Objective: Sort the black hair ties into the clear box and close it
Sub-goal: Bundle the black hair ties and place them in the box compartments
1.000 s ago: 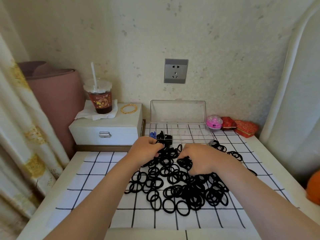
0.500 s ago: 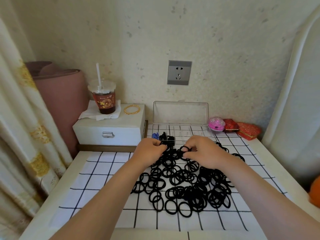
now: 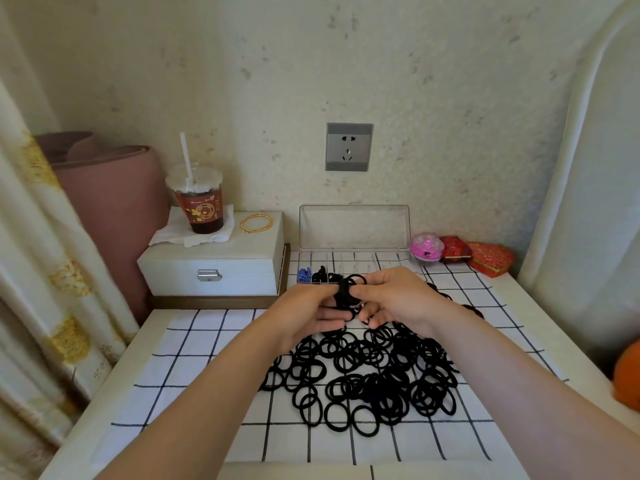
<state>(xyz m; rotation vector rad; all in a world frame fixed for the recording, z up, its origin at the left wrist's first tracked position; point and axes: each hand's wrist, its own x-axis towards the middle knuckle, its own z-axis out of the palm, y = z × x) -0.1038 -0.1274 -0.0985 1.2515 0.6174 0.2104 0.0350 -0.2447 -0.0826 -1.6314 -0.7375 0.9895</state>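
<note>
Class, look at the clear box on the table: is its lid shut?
No, the lid of the clear box stands upright at the back, leaving the inside uncovered.

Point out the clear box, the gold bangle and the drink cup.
clear box (image 3: 353,226): head view, its upright lid.
gold bangle (image 3: 248,230): head view, its near band.
drink cup (image 3: 202,211): head view, its printed label.

fingers (image 3: 381,283) hide the front of the clear box (image 3: 354,227) (contents unclear); an orange object (image 3: 628,375) is cropped at right.
</note>
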